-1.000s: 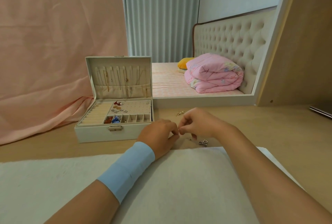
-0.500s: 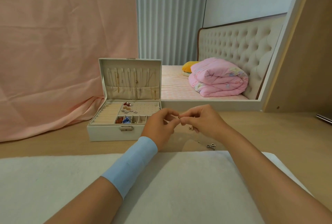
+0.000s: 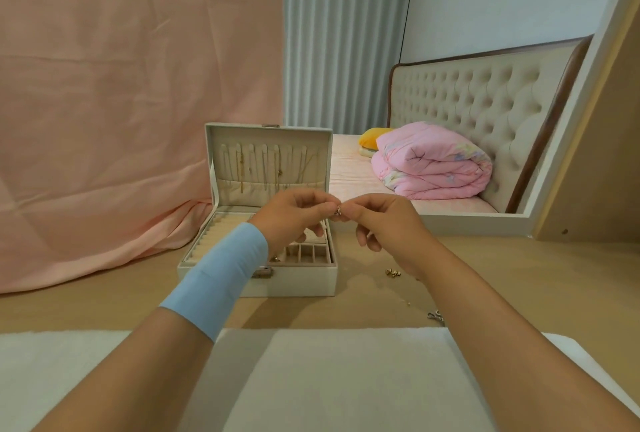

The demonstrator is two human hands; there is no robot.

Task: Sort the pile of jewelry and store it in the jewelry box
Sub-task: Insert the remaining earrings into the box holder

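Note:
A white jewelry box (image 3: 298,281) stands open on the wooden table, its lid upright with gold chains hanging inside. My left hand (image 3: 289,217) and my right hand (image 3: 382,227) meet in the air over the box's right side, and together they pinch a small metallic earring (image 3: 338,211) between their fingertips. Much of the box's tray is hidden behind my left hand. On the table to the right of the box lie small gold pieces (image 3: 393,272) and a silver piece (image 3: 435,316).
A white cloth mat (image 3: 346,379) covers the table's near edge. A pink drape (image 3: 104,120) hangs behind the box on the left. Behind the table a mirror (image 3: 519,217) reflects a bed with a pink quilt. A tiny bead (image 3: 409,303) lies on the wood.
Both hands have risen from the table top with the small piece and moved left, over the box. My view has shifted, so the box sits more to the centre.

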